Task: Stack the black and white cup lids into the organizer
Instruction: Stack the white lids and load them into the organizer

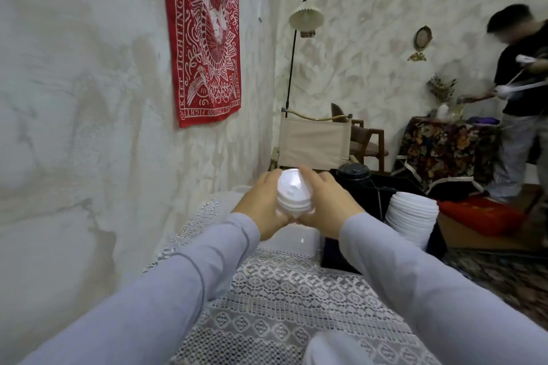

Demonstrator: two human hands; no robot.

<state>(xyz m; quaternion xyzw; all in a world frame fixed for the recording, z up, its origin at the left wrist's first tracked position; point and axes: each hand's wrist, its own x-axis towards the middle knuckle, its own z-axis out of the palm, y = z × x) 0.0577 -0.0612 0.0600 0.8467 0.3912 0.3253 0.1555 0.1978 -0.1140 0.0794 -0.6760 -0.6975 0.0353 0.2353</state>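
Observation:
A short stack of white cup lids (293, 191) is held up above the table between both hands. My left hand (261, 204) grips its left side and my right hand (329, 204) grips its right side, fingers curled over the top. To the right stands the black organizer (397, 184). A tall stack of white lids (410, 218) fills its near slot. A stack of black lids (353, 173) sits in the slot behind.
A white lace cloth (284, 299) covers the table, which runs along the plaster wall on the left. A blurred white object (332, 347) lies at the near edge. A folding chair (311, 142) and a person (522, 92) are farther back.

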